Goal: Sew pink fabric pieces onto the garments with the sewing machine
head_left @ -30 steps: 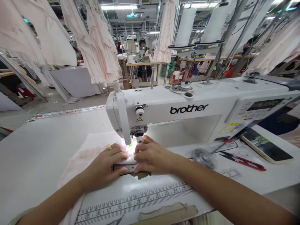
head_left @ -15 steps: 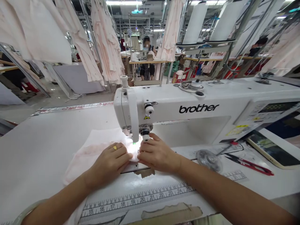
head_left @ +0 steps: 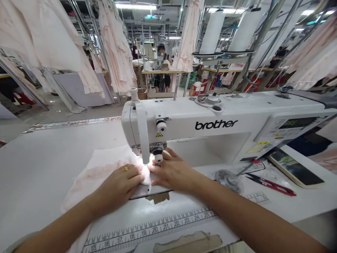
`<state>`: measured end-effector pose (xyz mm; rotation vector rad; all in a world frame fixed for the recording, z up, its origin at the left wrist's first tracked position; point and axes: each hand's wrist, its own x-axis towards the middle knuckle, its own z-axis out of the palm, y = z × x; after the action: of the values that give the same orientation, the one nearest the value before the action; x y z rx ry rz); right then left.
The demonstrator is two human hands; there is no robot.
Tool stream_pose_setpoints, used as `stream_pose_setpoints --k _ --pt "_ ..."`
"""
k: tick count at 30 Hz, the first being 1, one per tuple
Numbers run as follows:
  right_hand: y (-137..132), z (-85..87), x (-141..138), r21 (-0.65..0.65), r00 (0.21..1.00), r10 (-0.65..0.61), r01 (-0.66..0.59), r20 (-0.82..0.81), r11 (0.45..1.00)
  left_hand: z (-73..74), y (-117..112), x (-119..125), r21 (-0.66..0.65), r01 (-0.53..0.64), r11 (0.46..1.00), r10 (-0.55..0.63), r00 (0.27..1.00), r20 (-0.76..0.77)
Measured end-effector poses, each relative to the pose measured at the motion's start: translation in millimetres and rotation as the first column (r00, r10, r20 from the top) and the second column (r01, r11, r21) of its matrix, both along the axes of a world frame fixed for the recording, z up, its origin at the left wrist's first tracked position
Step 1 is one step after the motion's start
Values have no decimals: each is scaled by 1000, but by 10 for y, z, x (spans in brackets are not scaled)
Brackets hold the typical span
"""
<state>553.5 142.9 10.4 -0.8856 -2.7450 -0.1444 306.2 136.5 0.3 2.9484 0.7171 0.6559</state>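
A pale pink fabric piece [head_left: 98, 165] lies on the machine bed, its bright edge under the lit needle area of a white sewing machine [head_left: 181, 119]. My left hand [head_left: 117, 182], with a gold ring, is closed on the fabric just left of the needle, thumb and fingers together at its edge. My right hand [head_left: 175, 172] is just right of the needle, its fingers stretched and apart, the tips at the fabric's edge and partly behind the presser knob [head_left: 158, 158]. The needle itself is hidden by glare and the machine head.
A printed ruler [head_left: 155, 230] runs along the table's front. To the right are a clear round bobbin-like disc [head_left: 229, 181], red thread snips [head_left: 272, 185] and a phone [head_left: 296, 167]. Thread cones [head_left: 212, 33] stand behind; garments [head_left: 116, 45] hang around. A person [head_left: 162, 66] sits at a far table.
The camera view has shifted slightly, so the machine appears further left. My right hand's fingers have loosened and spread from a tighter curl. The left hand stays on the fabric.
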Motion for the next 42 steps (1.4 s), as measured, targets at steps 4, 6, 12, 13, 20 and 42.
stream_pose_setpoints --k 4,6,12,13,20,42 --pt "62 -48 7 5 998 -56 56 -7 998 -34 146 -2 47 -36 998 35 999 12" --pt "82 -57 31 1 997 -28 29 -69 1000 -49 175 -3 23 -59 998 59 998 21" --pt "39 -96 -19 2 979 -11 12 -202 1000 -20 162 -2 -152 -130 980 140 988 60" --pt "29 -111 -52 5 977 -26 28 -210 1000 -7 161 -1 -172 -130 977 143 988 63" --pt "38 -228 -232 91 971 -48 71 -235 993 12 159 3 -173 -131 976 142 988 54" --pt "-90 -15 -16 -7 994 105 -105 -39 994 0 128 -165 -18 74 997 -76 986 -152"
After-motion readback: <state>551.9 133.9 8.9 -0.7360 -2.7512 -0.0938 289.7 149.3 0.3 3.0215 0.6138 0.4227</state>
